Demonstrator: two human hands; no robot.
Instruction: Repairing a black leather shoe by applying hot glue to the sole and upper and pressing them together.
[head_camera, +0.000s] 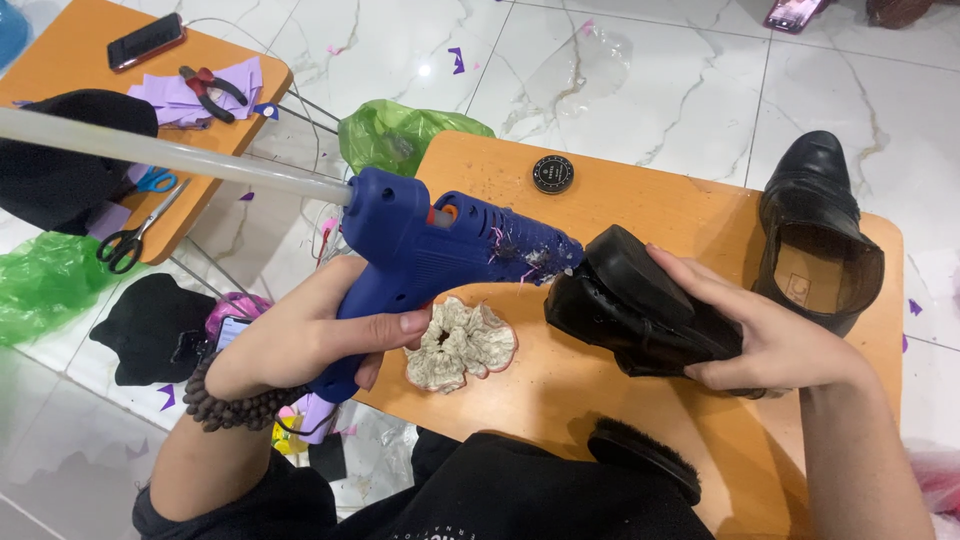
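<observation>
I have my left hand (310, 335) wrapped around the handle of the blue glue gun (440, 250), fingers closed on it, with a pale glue stick (170, 152) running out of its back toward ten o'clock. Its nozzle touches the heel end of the black shoe (630, 300), which lies on its side just right of centre on the wooden worktop (560, 400). My right hand (770, 330) grips that shoe from three o'clock, fingers over the sole and thumb underneath. A crumpled whitish rag (462, 342) lies on the worktop just beside my left hand, at about seven o'clock from the nozzle. A second black shoe (820, 235) stands upright at two o'clock, well apart from the first. A round black tin (553, 174) sits at twelve o'clock, and a dark brush (645, 455) lies at the near edge at six o'clock.
</observation>
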